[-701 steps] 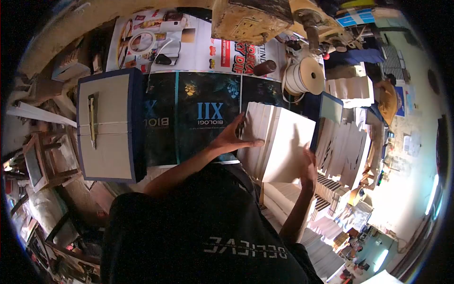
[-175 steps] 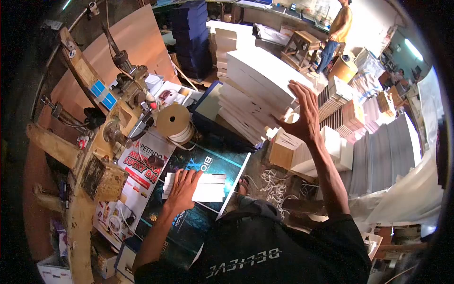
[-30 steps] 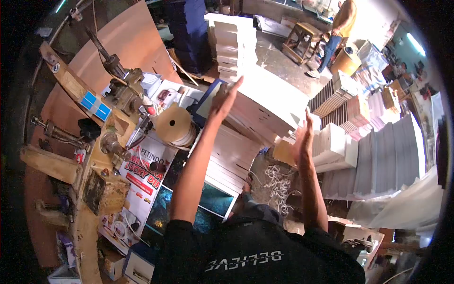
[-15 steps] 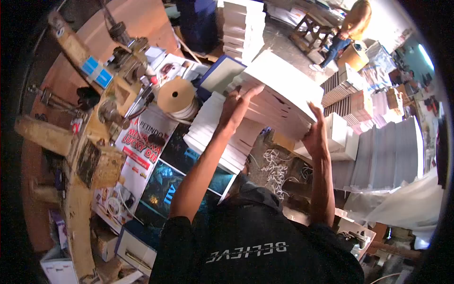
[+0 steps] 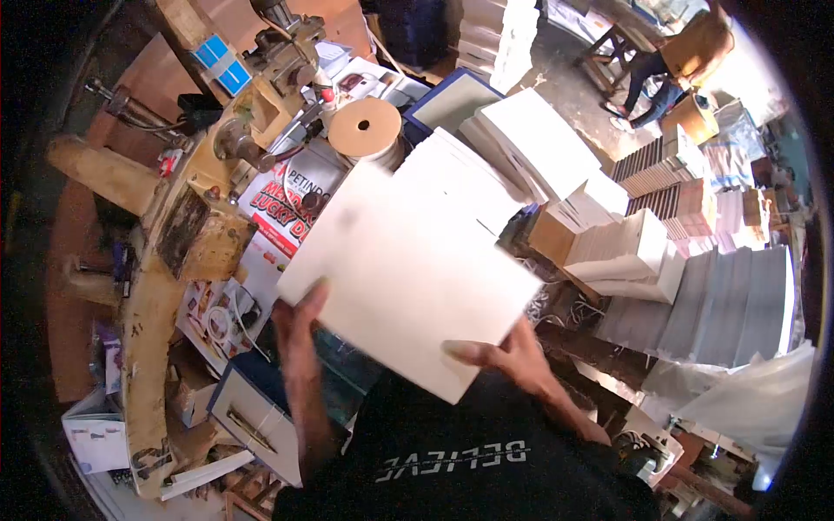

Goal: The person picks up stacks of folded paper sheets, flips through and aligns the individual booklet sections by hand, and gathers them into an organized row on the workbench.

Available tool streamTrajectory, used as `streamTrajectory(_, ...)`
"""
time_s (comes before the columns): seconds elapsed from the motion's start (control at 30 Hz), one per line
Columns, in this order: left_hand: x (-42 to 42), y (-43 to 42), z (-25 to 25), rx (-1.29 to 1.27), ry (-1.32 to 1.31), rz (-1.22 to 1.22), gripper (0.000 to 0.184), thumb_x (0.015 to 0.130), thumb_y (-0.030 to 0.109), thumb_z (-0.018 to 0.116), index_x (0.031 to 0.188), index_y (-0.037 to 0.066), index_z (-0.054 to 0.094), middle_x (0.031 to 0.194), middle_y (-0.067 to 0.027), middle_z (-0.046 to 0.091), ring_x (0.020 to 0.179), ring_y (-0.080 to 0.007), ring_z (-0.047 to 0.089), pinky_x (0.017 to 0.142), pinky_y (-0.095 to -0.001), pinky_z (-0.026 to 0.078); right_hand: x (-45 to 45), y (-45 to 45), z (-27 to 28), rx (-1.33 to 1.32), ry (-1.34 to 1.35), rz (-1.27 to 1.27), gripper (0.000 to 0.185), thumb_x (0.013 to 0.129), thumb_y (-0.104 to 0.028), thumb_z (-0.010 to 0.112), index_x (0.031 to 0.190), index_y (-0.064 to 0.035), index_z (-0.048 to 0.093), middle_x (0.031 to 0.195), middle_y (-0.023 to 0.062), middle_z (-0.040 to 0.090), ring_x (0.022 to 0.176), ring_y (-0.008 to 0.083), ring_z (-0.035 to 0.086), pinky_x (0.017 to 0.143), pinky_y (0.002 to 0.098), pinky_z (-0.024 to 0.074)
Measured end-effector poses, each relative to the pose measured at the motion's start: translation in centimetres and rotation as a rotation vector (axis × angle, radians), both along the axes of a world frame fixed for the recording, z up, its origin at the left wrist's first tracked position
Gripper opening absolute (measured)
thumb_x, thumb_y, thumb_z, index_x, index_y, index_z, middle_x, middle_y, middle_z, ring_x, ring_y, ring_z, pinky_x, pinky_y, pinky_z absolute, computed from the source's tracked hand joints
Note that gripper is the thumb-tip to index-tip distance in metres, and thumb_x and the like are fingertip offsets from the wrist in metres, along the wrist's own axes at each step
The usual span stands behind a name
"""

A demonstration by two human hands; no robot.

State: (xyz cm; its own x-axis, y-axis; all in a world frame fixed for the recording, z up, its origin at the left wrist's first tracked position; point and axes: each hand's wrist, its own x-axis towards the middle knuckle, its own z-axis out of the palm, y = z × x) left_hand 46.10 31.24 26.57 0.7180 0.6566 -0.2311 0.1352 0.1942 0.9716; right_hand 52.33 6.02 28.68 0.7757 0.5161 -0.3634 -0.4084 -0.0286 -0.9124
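A block of white paper (image 5: 400, 278) is held nearly flat in front of my chest by both hands. My left hand (image 5: 300, 334) grips its near left edge, thumb on top. My right hand (image 5: 504, 352) holds its near right edge, also with the thumb on top; the fingers of both hands are hidden beneath. Just beyond it lies a pile of white paper blocks (image 5: 452, 178), partly covered by the held block. Behind that to the right, another thick white block (image 5: 543, 143) rests at an angle.
A worn machine frame (image 5: 152, 321) runs along the left. A spool (image 5: 365, 130) stands on the printed poster (image 5: 274, 208). Blue-edged boards (image 5: 460, 100) lie behind it. Paper stacks (image 5: 625, 243) and grey sheets (image 5: 704, 304) stand at the right. Another person (image 5: 695, 52) is at the back.
Both hands have left the thick block at the back and moved toward my body. They now hold a white paper block, turned flat. The view has shifted slightly.
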Motion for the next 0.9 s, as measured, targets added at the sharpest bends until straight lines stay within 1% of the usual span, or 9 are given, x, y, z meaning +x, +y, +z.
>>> streamTrajectory(0.27,0.2,6.2,-4.2,0.768,0.903,-0.245,0.078,0.079,0.066,0.056,0.107,-0.006,0.065,0.104,-0.0249,0.066,0.103,-0.039,0.062,0.087,-0.0438,0.048,-1.6,5.1,-11.6,0.287,0.762,0.207,0.075,0.084,-0.048,0.058,0.134,0.0041,0.038,0.128,0.0146,0.049,0.115,0.0338,0.049,0.1,0.0493,0.0373)
streamTrajectory(0.4,5.9,3.1,-4.1,0.896,0.862,-0.346,0.082,0.073,0.076,0.055,0.092,-0.003,0.069,0.1,-0.0256,0.066,0.102,-0.0433,0.061,0.085,-0.049,0.048,-0.7,4.5,-15.4,0.41,0.986,0.105,0.095,0.081,-0.066,0.054,0.141,0.0044,0.03,0.135,0.0204,0.042,0.124,0.0361,0.041,0.105,0.0528,0.033)
streamTrajectory(0.47,6.4,2.6,-6.6,1.005,0.829,-0.404,0.079,0.076,0.069,0.06,0.107,-0.003,0.064,0.102,-0.0261,0.065,0.101,-0.0433,0.06,0.084,-0.0483,0.049,-1.1,3.3,-20.9,0.669,1.022,-0.02,0.102,0.081,-0.072,0.048,0.142,0.0066,0.027,0.143,0.023,0.036,0.131,0.0363,0.036,0.11,0.0508,0.0289)
streamTrajectory(0.53,5.8,3.0,-11.9,1.059,0.365,-0.266,0.082,0.075,0.056,0.072,0.125,-0.005,0.05,0.119,-0.0282,0.057,0.108,-0.0397,0.058,0.086,-0.0489,0.049,0.1,1.9,-19.4,0.319,0.44,0.325,0.108,0.081,-0.076,0.044,0.142,0.0098,0.024,0.147,0.024,0.032,0.134,0.0368,0.034,0.111,0.0483,0.0271)
streamTrajectory(0.57,5.5,3.1,-13.0,1.065,0.354,-0.278,0.082,0.075,0.056,0.072,0.125,-0.005,0.05,0.119,-0.0282,0.057,0.108,-0.0397,0.058,0.086,-0.0489,0.049,0.3,1.7,-19.7,0.444,0.733,0.157,0.108,0.081,-0.076,0.043,0.142,0.0112,0.024,0.147,0.0243,0.032,0.134,0.0365,0.034,0.111,0.0473,0.0273)
streamTrajectory(0.63,3.5,2.6,-15.3,0.988,0.166,0.026,0.092,0.074,0.039,0.081,0.137,-0.007,0.031,0.136,-0.0289,0.041,0.115,-0.0351,0.054,0.088,-0.0431,0.051,0.3,0.8,-18.8,0.581,1.086,-0.062,0.104,0.083,-0.074,0.043,0.141,0.0111,0.027,0.144,0.0261,0.036,0.131,0.0367,0.038,0.11,0.044,0.0305)
streamTrajectory(0.73,0.2,0.0,-14.0,-0.16,0.205,0.039,0.101,0.076,0.025,0.081,0.148,0.007,0.013,0.143,-0.0259,0.029,0.12,-0.0296,0.048,0.08,-0.0383,0.057,2.7,-3.2,-12.9,0.157,0.663,0.061,0.086,0.088,-0.066,0.043,0.133,0.0069,0.042,0.127,0.0247,0.052,0.116,0.0335,0.052,0.097,0.0416,0.041)
streamTrajectory(0.8,-0.8,-0.7,-14.9,-0.112,0.155,-0.024,0.102,0.076,0.023,0.081,0.149,0.01,0.012,0.144,-0.025,0.029,0.121,-0.0296,0.047,0.078,-0.0399,0.057,6.1,-6.9,-14.7,-0.351,0.3,0.199,0.062,0.095,-0.053,0.043,0.121,0.001,0.057,0.109,0.0236,0.065,0.098,0.0285,0.066,0.076,0.0384,0.0535)
streamTrajectory(0.9,-0.9,-1.0,-15.5,-0.07,0.16,-0.116,0.104,0.074,0.02,0.082,0.15,0.011,0.011,0.145,-0.0241,0.026,0.121,-0.0308,0.046,0.079,-0.0414,0.057,12.5,-12.0,-16.0,-0.129,-0.086,-0.522,0.06,0.094,-0.056,0.044,0.109,0.0006,0.059,0.078,0.0062,0.056,0.071,0.0179,0.054,0.067,0.0316,0.0434)
